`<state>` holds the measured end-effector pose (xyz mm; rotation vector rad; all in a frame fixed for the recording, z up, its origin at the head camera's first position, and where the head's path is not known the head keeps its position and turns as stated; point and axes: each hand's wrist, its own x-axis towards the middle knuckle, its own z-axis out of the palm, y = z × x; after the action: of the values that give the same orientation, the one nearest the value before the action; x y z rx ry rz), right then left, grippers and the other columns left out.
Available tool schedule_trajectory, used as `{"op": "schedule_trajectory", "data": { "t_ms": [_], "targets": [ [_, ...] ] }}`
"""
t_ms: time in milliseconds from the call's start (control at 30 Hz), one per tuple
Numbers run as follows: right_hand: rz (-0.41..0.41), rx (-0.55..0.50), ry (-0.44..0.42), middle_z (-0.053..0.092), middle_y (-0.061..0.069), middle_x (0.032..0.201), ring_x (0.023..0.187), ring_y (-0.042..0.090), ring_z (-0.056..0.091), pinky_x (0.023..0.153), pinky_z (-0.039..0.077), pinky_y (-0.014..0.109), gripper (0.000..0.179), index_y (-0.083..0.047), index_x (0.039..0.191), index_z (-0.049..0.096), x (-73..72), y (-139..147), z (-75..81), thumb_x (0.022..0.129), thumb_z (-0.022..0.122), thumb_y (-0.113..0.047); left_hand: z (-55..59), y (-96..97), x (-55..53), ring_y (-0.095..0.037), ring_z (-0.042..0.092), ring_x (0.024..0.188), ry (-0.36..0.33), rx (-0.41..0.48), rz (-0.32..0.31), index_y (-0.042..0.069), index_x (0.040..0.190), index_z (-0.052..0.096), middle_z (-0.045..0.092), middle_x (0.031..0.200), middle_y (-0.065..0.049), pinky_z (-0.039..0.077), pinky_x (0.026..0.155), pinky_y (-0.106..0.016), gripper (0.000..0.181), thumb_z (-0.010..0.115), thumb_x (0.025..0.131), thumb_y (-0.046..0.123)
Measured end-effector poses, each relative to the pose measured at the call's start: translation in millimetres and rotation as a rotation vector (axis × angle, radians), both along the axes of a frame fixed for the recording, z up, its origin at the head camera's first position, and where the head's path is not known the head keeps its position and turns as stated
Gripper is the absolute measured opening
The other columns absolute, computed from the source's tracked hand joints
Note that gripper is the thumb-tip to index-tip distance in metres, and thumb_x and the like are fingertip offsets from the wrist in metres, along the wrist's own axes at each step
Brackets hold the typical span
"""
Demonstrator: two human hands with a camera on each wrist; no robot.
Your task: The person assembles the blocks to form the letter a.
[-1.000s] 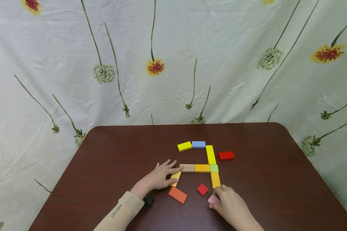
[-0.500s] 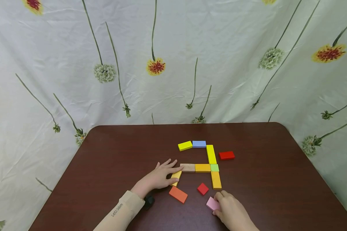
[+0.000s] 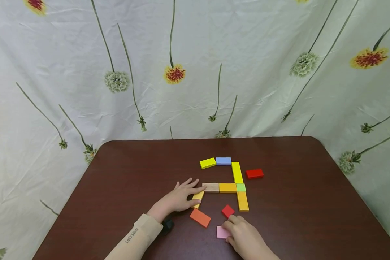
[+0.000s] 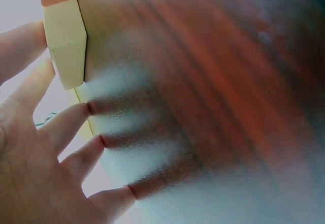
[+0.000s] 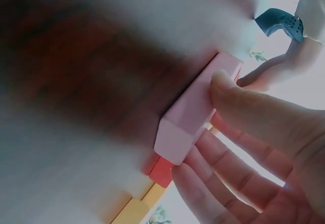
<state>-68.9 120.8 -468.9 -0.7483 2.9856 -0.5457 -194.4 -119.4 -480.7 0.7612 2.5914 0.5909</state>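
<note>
My right hand [image 3: 245, 236] pinches a pink wooden block [image 3: 222, 232] by its right end, low over the near part of the table. The right wrist view has the thumb against one broad face of the pink block [image 5: 190, 99] and the fingers behind it. With fingers spread, my left hand [image 3: 179, 198] rests at a pale yellow block [image 3: 198, 197]; its thumb and index finger touch this block [image 4: 66, 43] in the left wrist view. Just beyond the right fingertips lies a small red block [image 3: 227, 209]. An orange block [image 3: 200, 218] adjoins the pale yellow one's near end.
Extending from the left fingertips is a row of a beige block [image 3: 211, 187], an amber block [image 3: 228, 188] and a green block [image 3: 241, 187]. Another amber block [image 3: 243, 202], yellow blocks and a blue block [image 3: 223, 161] continue the outline. A red block [image 3: 255, 174] lies apart at right.
My right hand has drawn away from the lower amber block and moved left with the pink block, turning it from slanted to nearly level across the view. The left hand has stayed put.
</note>
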Motion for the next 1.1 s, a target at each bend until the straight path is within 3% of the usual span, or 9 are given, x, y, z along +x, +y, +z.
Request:
{"op": "schedule_trajectory", "data": {
  "t_ms": [567,1100],
  "targets": [
    [0.055,-0.019,0.018,0.060,-0.004,0.087,0.083,0.011,0.054,0.076,0.053,0.028,0.023,-0.010,0.098,0.074,-13.8,-14.1,1.6,0.076,0.083,-0.010,1.7,0.2,1.0,-0.038,0.019,0.151,-0.002,0.008,-0.001,0.028,0.149,0.045,0.032,0.160,-0.011,0.011,0.115,-0.070,0.056,0.061,0.096,0.037],
    [0.058,-0.034,0.044,0.061,-0.004,0.087,0.083,0.011,0.055,0.074,0.054,0.027,0.024,-0.009,0.098,0.075,-15.9,-12.8,-0.6,0.076,0.083,-0.010,-0.2,0.3,0.5,-0.039,0.019,0.151,0.004,0.005,-0.008,0.028,0.149,0.045,0.031,0.160,-0.011,0.011,0.115,-0.070,0.056,0.062,0.096,0.037]
  ]
}}
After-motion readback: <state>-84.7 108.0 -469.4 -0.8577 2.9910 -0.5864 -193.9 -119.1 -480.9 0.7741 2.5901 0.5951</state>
